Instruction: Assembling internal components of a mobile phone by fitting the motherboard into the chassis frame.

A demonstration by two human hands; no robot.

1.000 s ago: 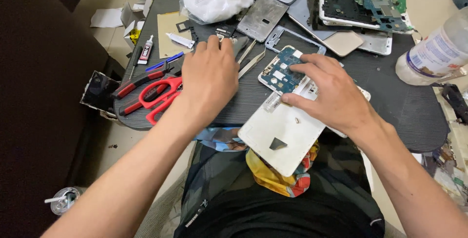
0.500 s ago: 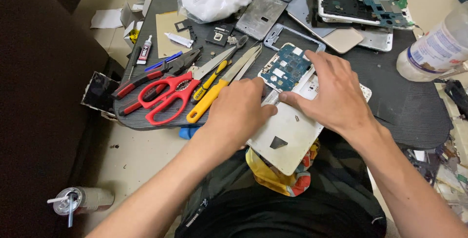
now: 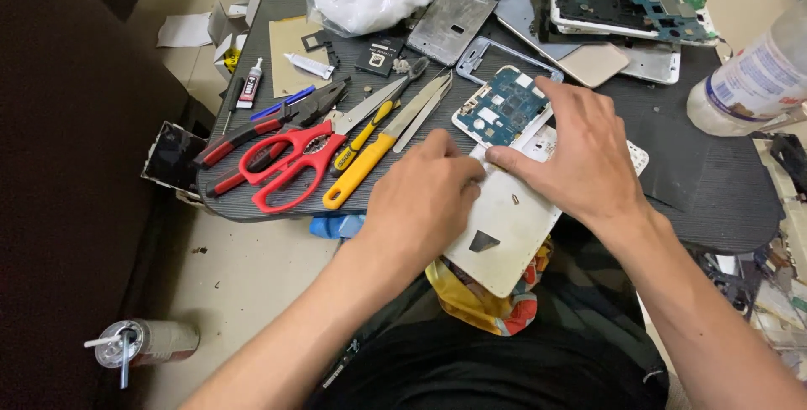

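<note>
Hands on flat white tablet-like panel (image 3: 504, 225) at dark oval table's (image 3: 714, 183) near edge: left hand (image 3: 429, 200), newly withdrawn from red-handled scissors (image 3: 290, 158) beyond panel, fingers curled pinching its top edge; right hand (image 3: 580, 154) fingers pressed flat, steadying.

White phone back cover (image 3: 504, 233) lying flat, overhanging table edge

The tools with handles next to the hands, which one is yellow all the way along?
The yellow-handled knife, lying just right of the red scissors. The pliers have red and black grips; the tweezers are bare metal.
</note>
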